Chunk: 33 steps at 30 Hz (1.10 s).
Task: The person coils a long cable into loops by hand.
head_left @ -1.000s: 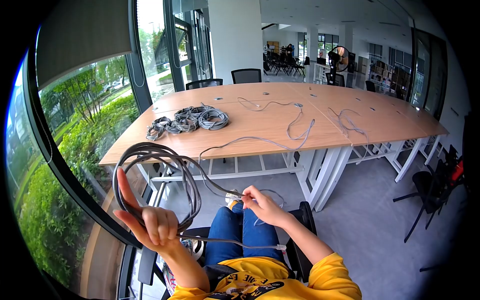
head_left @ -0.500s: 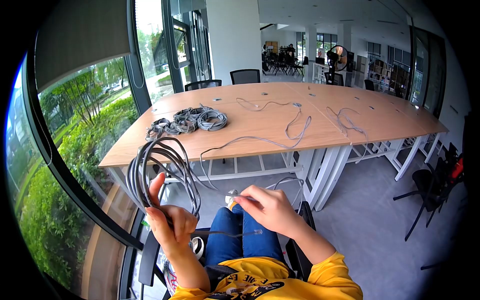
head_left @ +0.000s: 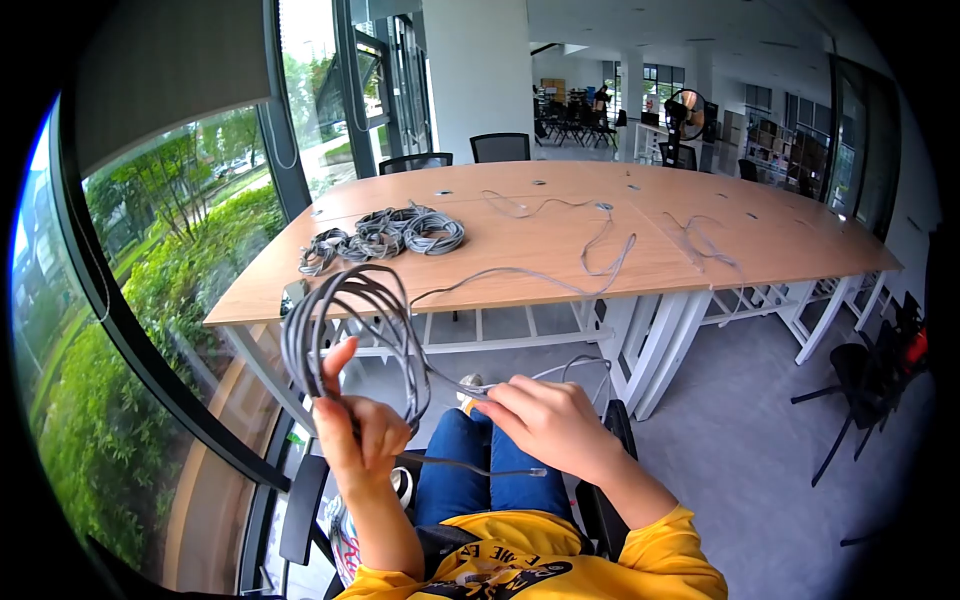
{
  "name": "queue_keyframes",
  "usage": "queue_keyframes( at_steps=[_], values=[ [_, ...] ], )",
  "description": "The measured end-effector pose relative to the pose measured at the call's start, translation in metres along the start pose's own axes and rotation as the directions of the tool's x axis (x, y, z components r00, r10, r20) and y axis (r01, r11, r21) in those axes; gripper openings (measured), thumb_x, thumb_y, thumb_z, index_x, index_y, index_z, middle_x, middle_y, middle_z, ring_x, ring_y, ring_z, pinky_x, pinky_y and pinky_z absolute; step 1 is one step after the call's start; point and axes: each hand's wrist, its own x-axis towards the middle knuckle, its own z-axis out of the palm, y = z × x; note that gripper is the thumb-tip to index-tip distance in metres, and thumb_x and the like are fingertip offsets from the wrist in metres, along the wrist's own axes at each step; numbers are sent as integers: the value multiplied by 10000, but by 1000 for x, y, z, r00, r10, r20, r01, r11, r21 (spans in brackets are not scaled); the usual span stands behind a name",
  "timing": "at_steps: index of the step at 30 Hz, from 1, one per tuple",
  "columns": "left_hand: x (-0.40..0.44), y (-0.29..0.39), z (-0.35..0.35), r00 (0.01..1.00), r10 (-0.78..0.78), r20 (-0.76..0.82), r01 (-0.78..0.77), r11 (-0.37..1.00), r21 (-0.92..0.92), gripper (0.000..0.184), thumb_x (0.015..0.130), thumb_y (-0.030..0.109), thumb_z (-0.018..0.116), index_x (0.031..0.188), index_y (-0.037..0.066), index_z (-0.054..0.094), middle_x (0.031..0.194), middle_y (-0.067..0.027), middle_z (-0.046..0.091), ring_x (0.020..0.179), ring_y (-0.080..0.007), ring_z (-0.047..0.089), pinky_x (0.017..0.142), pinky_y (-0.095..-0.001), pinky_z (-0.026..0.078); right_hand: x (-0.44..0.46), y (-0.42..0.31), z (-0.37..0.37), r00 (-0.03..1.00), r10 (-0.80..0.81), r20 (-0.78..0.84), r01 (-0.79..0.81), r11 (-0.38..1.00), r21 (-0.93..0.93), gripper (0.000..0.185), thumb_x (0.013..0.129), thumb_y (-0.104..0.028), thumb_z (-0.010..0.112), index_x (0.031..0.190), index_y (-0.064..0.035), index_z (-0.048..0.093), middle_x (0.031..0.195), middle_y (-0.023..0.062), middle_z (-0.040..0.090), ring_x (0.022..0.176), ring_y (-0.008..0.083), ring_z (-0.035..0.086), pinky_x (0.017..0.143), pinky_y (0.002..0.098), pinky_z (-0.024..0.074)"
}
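Loops of a grey cable (head_left: 408, 350) hang from my left hand (head_left: 362, 430), whose fingers are wrapped round the coil in front of the table's near edge. From below that hand a short cable end with a clear plug (head_left: 538, 472) sticks out over my lap. My right hand (head_left: 545, 420) pinches the same cable to the right of the coil. More of the cable (head_left: 500, 270) runs loose across the wooden tabletop (head_left: 380, 290). Several coiled grey cables (head_left: 435, 232) lie together on the table's left part, and another loose cable (head_left: 700, 240) lies on the right part.
White table legs (head_left: 665, 350) stand ahead of my knees. I sit in a black chair (head_left: 618, 430). Tall windows (head_left: 180, 230) line the left side. Two chairs (head_left: 500, 148) are behind the table, a fan (head_left: 688, 112) stands further back, and black chairs (head_left: 860, 370) are at right.
The coil and my left hand have shifted right, and the fingers have closed more round the loops. My right hand has moved a little right and down, still pinching the cable.
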Motion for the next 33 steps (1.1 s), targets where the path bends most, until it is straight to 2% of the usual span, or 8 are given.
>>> queue_keyframes(
  at_steps=[6,10,16,17,24,27,30,33],
  values=[
    [5,-6,2,968,-198,-153,205,978,31,219,875,204,350,782,13,403,354,21,277,258,-51,204,293,-205,166,0,-11,-6,984,-119,134,136,982,-131,163,621,-33,521,779,8,516,743,65,456,651,193,516,531,280,444],
    [11,-11,12,872,-428,-235,486,811,325,256,876,231,353,772,2,404,452,-60,457,327,-105,386,326,-211,302,2,-19,1,961,-168,219,234,918,-321,193,619,-52,533,807,-9,533,687,35,455,665,161,505,537,265,436],
    [9,-47,14,920,-133,-369,334,760,557,231,876,179,354,770,-18,414,615,-115,558,516,-141,544,470,-223,438,1,-14,3,972,-177,152,212,944,-255,115,619,-78,550,724,-40,524,640,20,441,610,136,479,498,239,408],
    [9,-47,11,909,-235,-345,392,765,511,230,873,177,363,780,-25,419,631,-115,570,541,-145,562,503,-233,460,-1,-14,4,968,-201,151,234,940,-249,119,615,-83,563,720,-43,524,636,20,440,582,141,475,484,244,405],
    [6,-47,13,860,-321,-397,503,657,561,261,867,232,386,714,21,411,536,-69,526,425,-94,483,395,-199,381,13,-20,-17,964,-201,174,243,931,-271,126,636,-99,583,739,-58,523,613,17,454,566,158,502,465,271,407],
    [6,-45,8,764,-494,-415,635,691,346,305,856,327,385,663,92,391,400,3,390,303,-48,322,283,-182,218,20,-15,-26,973,106,203,-139,978,157,168,736,-161,578,802,-48,472,605,42,526,448,159,491,439,262,399],
    [15,-31,-6,701,-584,-409,551,808,-209,304,862,336,357,655,115,374,359,7,333,250,-48,247,262,-178,167,22,17,-40,821,135,555,-509,614,604,159,783,-155,543,815,-36,442,613,29,524,562,94,524,489,219,397],
    [12,-32,-20,768,-598,-229,464,766,-445,280,888,303,273,690,125,356,351,9,328,220,-46,216,238,-167,142,20,31,-38,861,148,486,-482,540,690,131,784,-122,545,798,-21,462,662,5,499,552,44,435,483,179,358]
  ],
)
